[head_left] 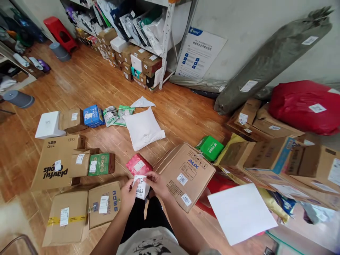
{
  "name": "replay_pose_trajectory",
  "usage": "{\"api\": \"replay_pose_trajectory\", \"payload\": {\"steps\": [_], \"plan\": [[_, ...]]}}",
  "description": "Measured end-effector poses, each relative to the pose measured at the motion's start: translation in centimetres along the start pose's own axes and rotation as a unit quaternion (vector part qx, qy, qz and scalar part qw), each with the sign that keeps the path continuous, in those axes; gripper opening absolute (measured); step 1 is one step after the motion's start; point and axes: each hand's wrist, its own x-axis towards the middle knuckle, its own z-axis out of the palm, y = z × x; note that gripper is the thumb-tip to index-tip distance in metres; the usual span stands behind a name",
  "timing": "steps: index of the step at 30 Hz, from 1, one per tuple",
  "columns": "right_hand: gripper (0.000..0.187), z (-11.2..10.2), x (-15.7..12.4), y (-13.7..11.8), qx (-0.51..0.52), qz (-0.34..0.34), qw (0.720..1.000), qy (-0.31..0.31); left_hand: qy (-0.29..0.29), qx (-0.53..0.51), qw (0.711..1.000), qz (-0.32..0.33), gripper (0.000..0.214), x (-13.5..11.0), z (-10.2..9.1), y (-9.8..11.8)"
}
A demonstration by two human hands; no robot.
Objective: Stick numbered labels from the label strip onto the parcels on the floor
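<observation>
In front of my body I hold a strip of white number labels, printed "4002" and "4003", between both hands. My left hand pinches its left edge, and my right hand grips the upper right corner. Just beyond the strip lies a pink-red parcel with a white label. To the right, close to my right forearm, stands a large brown AUX carton bearing a "4001" label. A white plastic mailer bag lies on the floor farther ahead.
Several cartons cover the floor at left, including a "playful goods" box and a green box. Stacked cartons and a white board stand at right. A loaded shelf rack and a long grey wrapped roll are at the back.
</observation>
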Motion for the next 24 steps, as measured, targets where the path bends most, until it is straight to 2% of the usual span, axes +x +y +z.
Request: {"api": "replay_pose_trajectory", "payload": {"steps": [6,10,13,18,21,24], "plan": [[0.022,-0.8,4.1,-0.2,-0.075,-0.005,0.997,0.019,0.02,-0.025,0.999,-0.021,0.04,4.4,1.8,0.4],[0.022,-1.1,7.1,0.0,-0.136,-0.017,0.989,0.059,0.043,-0.083,0.991,-0.09,0.052,8.5,2.7,0.3],[0.024,-1.2,9.4,0.4,-0.151,-0.014,0.985,0.08,0.03,-0.155,0.978,-0.136,0.059,11.5,2.7,-0.2],[0.024,-0.1,12.5,0.4,-0.146,0.002,0.985,0.095,-0.005,-0.219,0.967,-0.129,0.04,15.1,1.4,-0.7],[0.024,1.2,13.6,0.2,-0.147,0.01,0.983,0.11,-0.029,-0.226,0.967,-0.116,0.029,16.2,0.0,-0.2],[0.024,2.8,14.3,0.3,-0.149,0.009,0.982,0.114,-0.055,-0.219,0.967,-0.12,0.029,16.9,-1.7,0.7]]}}
